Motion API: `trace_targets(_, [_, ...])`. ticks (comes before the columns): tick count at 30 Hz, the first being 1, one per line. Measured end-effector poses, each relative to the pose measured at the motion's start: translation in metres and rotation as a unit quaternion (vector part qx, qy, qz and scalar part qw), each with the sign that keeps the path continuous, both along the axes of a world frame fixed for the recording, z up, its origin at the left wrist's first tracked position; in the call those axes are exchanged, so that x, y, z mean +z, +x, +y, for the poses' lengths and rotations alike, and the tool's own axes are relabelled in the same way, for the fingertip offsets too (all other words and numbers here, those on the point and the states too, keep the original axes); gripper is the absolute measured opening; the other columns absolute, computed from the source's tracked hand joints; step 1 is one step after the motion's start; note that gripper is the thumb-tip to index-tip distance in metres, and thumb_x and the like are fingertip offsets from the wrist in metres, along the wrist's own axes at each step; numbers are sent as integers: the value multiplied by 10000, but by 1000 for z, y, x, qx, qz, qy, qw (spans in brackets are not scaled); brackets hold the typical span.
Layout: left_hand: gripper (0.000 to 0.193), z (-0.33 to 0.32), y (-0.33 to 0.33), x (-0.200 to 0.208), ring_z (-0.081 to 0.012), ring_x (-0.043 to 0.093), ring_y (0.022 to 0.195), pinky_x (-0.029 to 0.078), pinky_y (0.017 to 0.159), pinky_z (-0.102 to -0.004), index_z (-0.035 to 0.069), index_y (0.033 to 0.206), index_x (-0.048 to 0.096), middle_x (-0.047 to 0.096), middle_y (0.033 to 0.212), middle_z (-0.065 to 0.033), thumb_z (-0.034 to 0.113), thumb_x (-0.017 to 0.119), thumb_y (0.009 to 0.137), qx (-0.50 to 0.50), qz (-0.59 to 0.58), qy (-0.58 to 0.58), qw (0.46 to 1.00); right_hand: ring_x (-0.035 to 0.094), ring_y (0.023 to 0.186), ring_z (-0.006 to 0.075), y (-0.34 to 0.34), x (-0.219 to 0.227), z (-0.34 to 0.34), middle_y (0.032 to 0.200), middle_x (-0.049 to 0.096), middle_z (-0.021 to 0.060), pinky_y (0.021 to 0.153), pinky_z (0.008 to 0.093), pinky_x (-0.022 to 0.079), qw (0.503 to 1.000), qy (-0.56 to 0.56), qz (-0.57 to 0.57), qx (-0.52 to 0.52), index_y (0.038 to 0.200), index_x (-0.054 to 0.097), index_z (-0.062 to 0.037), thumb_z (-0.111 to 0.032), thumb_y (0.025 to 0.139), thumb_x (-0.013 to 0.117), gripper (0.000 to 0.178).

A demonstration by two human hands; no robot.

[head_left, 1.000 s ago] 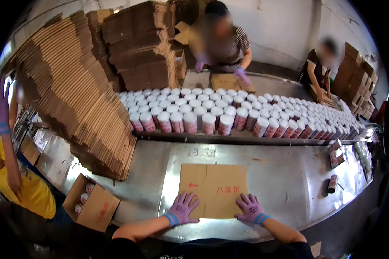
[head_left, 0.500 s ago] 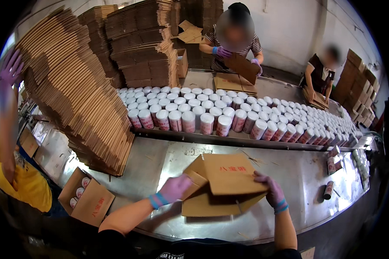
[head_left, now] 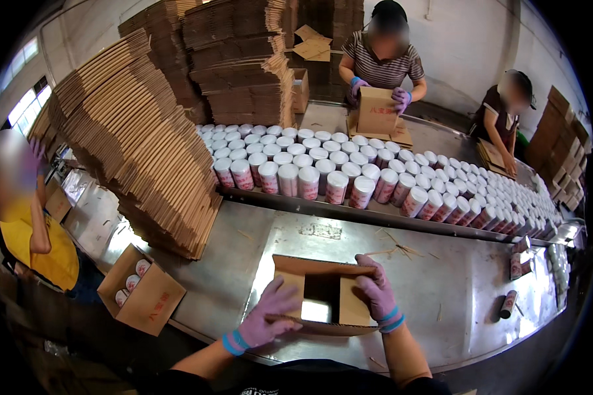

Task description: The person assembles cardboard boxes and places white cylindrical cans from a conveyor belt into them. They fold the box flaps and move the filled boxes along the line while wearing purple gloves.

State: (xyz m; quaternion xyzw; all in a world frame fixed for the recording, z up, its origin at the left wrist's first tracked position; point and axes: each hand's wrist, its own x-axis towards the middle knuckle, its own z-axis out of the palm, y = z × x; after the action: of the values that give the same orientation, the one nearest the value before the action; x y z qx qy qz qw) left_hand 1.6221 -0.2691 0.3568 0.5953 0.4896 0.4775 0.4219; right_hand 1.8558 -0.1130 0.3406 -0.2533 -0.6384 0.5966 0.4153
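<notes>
A brown cardboard box stands opened into a tube on the steel table, just in front of me. My left hand, in a purple glove, presses on its left flap. My right hand, gloved the same, holds the right flap folded inward. Through the open top I see the table's shine. Behind the box, a long field of white-capped cans with pink labels fills a raised tray.
A tall leaning stack of flat cartons stands at left. An open carton with cans sits low left beside a person in yellow. Two people across the table fold boxes. Loose cans lie at right.
The flat carton lying on the table was lifted, opened out into a box, and now stands upright with my hands folding its flaps.
</notes>
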Motion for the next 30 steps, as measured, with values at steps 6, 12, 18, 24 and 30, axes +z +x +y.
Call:
trace_targets(6, [805, 10, 9, -22, -298, 324, 1321, 409, 985, -386, 4, 1446, 187, 305, 1420, -181, 134, 667, 813, 224, -65, -51, 971, 414, 1251, 299, 35, -14, -29, 1265, 479, 149, 1032, 389, 339, 996, 20, -90, 3, 995, 631, -29, -247, 913, 564, 242])
trace_targets(12, [981, 19, -15, 6, -286, 368, 1306, 336, 1057, -383, 41, 1481, 31, 294, 1449, -169, 102, 693, 759, 89, -98, -184, 974, 494, 1148, 307, 35, 54, -18, 1134, 529, 128, 966, 379, 405, 925, 296, -233, 46, 1228, 552, -75, -205, 771, 732, 508])
trace_targets(18, [895, -8, -23, -70, -226, 367, 1287, 321, 1070, -399, 73, 1442, 174, 413, 1373, -109, 231, 736, 764, -127, -55, -258, 956, 522, 1068, 315, 51, -18, -21, 1131, 559, 125, 881, 434, 431, 801, 260, -345, 415, 1274, 494, -101, -311, 772, 650, 567])
trace_targets(24, [599, 38, -81, -86, -306, 436, 1234, 346, 1044, -439, 77, 1338, 392, 500, 1286, -149, 306, 627, 836, -157, 41, -360, 919, 471, 1165, 350, 37, 1, 96, 1246, 509, 163, 956, 475, 389, 870, 165, -334, 323, 1321, 440, -48, -455, 761, 651, 723])
trace_targets(30, [576, 253, -122, -15, -432, 381, 1235, 321, 1030, -530, 81, 1311, 476, 436, 1336, -185, 346, 620, 820, 92, 475, 170, 859, 316, 1305, 407, -84, 6, 264, 1436, 325, 157, 990, 671, 241, 727, 481, -478, -110, 1398, 360, -138, -622, 687, 659, 911])
